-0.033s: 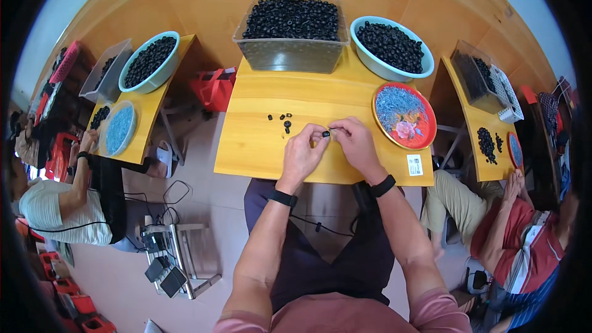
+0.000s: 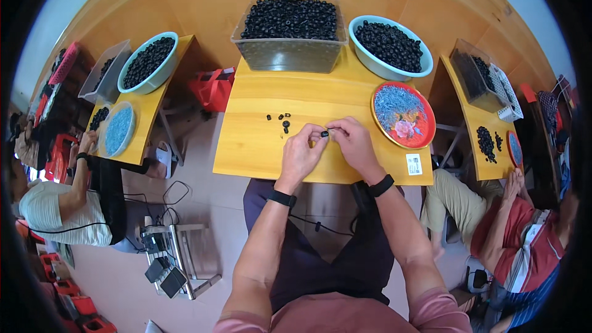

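My left hand [image 2: 301, 153] pinches a small round black part [image 2: 325, 134] between thumb and fingertips, just above the near half of the yellow table [image 2: 265, 148]. Close against it, my right hand [image 2: 357, 148] has thumb and forefinger pressed together beside the part. Whatever those right fingertips hold is too small to make out. Several loose black parts [image 2: 286, 124] lie left of my hands. To the right stands a round red tray [image 2: 425, 138] with a flower pattern, bearing a heap of tiny thin bluish pieces [image 2: 398, 100].
At the table's back are a clear plastic bin [image 2: 290, 57] and a light blue basin [image 2: 356, 42], both full of black parts. A white label [image 2: 414, 164] sticks near the right edge. People work at side tables left [image 2: 145, 114] and right [image 2: 478, 123]. A metal stool [image 2: 185, 259] stands lower left.
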